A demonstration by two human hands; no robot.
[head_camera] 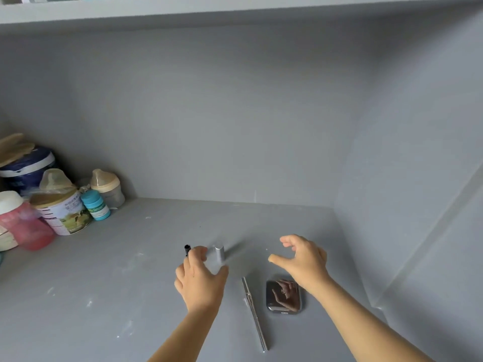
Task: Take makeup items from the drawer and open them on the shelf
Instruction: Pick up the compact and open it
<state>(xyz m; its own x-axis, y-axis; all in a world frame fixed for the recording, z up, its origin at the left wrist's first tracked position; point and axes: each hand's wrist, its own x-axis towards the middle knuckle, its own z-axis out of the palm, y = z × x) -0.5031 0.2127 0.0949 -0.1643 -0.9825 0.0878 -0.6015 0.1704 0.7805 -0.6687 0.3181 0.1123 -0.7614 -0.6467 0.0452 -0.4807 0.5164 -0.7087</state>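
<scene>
Slim silver metal stick [254, 313] lies on grey shelf [104, 296] beside mirrored dark compact [285, 296], logo unreadable. Left hand [200, 279] fingers hold silver tube [219, 254]; right hand [304, 259] fingers spread, empty.

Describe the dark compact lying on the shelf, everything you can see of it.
The compact is a small rounded-square case, dark with a glossy, mirror-like top that reflects a hand. It looks like shiny plastic or metal, with small pale lettering on its near edge, too small to read. It lies flat and looks closed on the grey shelf, right of the silver stick and apart from it. The right hand hovers above without touching.
</scene>
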